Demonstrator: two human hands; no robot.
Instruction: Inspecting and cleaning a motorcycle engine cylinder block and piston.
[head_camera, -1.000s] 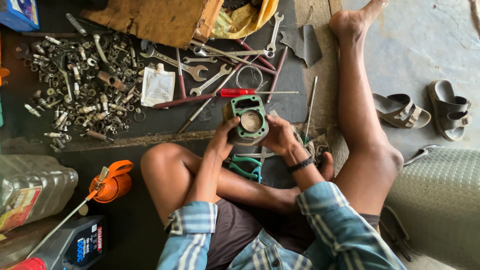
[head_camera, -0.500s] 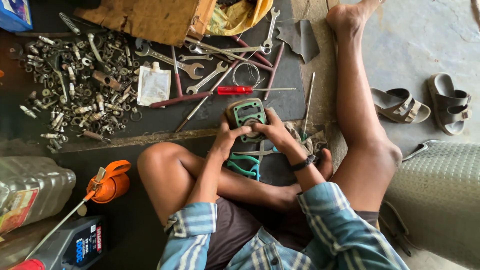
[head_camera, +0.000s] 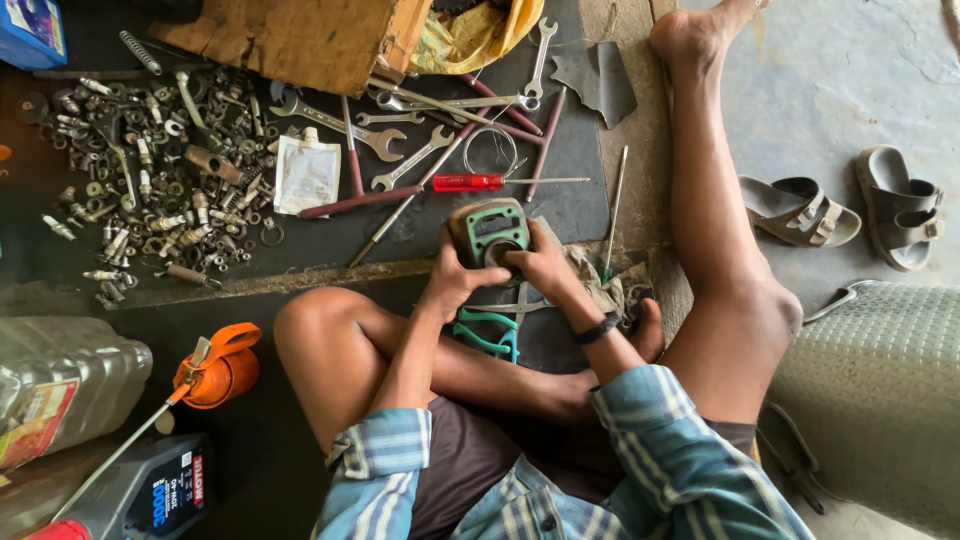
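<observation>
Workshop floor: both hands (head_camera: 500, 270) grip green-gasketed engine cylinder (head_camera: 488, 232); oil jug (head_camera: 60, 385) beside.

Both forearms reach forward from rolled checked sleeves and meet between the knees. The left hand (head_camera: 452, 282) curls in a closed grip, thumb on top; the right hand (head_camera: 540, 265), wristband behind it, clasps from the opposite side.

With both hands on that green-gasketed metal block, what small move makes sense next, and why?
Probably tilt the metal block so its bore faces up. The left hand and right hand grip its lower edge, and it sits angled, bore partly hidden by fingers.
</observation>
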